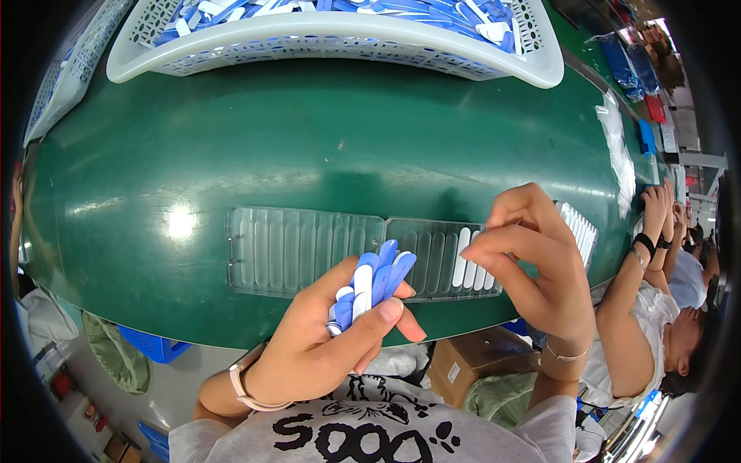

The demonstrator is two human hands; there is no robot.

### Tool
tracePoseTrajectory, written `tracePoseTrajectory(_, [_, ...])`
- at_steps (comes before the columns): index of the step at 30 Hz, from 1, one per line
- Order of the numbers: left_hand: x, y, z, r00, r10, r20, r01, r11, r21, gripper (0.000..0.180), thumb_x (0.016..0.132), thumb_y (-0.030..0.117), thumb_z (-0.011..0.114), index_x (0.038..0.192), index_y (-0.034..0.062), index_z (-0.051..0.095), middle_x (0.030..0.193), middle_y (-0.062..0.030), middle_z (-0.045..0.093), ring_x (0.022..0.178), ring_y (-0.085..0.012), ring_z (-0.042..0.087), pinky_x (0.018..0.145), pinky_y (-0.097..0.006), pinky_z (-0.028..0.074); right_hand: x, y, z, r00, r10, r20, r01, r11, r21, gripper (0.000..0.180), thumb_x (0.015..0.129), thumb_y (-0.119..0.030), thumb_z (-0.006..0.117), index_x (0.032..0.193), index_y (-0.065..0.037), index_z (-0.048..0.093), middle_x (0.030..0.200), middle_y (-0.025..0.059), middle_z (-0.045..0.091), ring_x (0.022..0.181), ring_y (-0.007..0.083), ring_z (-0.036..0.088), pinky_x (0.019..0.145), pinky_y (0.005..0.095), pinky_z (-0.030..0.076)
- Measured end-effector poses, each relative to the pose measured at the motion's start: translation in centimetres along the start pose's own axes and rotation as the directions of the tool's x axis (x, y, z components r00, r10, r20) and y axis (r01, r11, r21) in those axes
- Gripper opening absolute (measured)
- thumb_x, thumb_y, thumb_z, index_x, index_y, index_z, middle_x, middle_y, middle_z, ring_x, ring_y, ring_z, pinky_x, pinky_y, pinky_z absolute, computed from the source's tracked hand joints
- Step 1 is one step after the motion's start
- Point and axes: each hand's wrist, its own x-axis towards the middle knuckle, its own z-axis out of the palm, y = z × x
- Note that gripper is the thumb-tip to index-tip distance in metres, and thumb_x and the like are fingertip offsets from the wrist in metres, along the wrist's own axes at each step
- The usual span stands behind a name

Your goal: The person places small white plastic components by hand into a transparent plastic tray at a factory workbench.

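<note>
At the near edge of a green desk [309,147], the person's left hand [324,339] is closed around a fanned bundle of blue and white sticks [370,285], their long axes pointing up and away toward the far edge. The right hand [540,270] hovers over the right end of a clear slotted tray [309,247], thumb and forefinger pinched together over the filled slots; whether a stick sits between them cannot be told. Several white sticks [471,266] already lie in the tray's right-hand slots, each running near edge to far edge, parallel to the bundle. The empty slots stretch leftward from there, directly beyond the bundle, so the left hand's supply sits just beside the right hand, and the right hand is the nearer to the filled end. A white basket [340,42] heaped with more sticks stands at the far edge. Another person [656,309] works at the desk's right end.
</note>
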Motion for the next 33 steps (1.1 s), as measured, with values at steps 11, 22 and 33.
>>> tracePoseTrajectory(11, [-0.3,0.1,-0.3,0.997,-0.078,0.026,0.078,0.997,-0.017,0.018,0.094,0.013,0.051,0.108,0.0018,0.05,0.082,-0.0087,0.066,0.047,-0.003,0.043,0.043,-0.019,0.035,3.8,0.5,-0.5,0.966,0.075,0.249,0.023,0.929,-0.369,0.044,0.062,-0.016,0.08,0.097,-0.005,0.056,0.085,0.0064,0.054,0.077,0.0225,0.054,0.064,0.0323,0.042])
tracePoseTrajectory(22, [-0.1,0.3,-0.3,0.995,-0.095,0.037,0.096,0.995,-0.028,0.019,0.094,0.013,0.05,0.109,0.0014,0.049,0.083,-0.0091,0.065,0.047,-0.0032,0.043,0.042,-0.019,0.035,2.4,-1.2,-0.5,0.91,0.153,0.386,0.076,0.853,-0.517,0.066,0.051,-0.034,0.084,0.102,-0.007,0.052,0.103,0.0098,0.048,0.093,0.0302,0.048,0.081,0.0394,0.039])
tracePoseTrajectory(33, [-0.4,-0.4,0.2,0.998,-0.024,0.055,0.021,0.998,0.054,0.017,0.093,0.007,0.048,0.109,0.0009,0.049,0.084,-0.0199,0.066,0.043,-0.0056,0.042,0.042,-0.02,0.037,4.4,3.7,-3.6,0.969,0.118,0.216,-0.018,0.908,-0.418,0.021,0.071,-0.008,0.072,0.088,-0.002,0.061,0.081,0.0094,0.06,0.078,0.0249,0.057,0.068,0.0345,0.044])
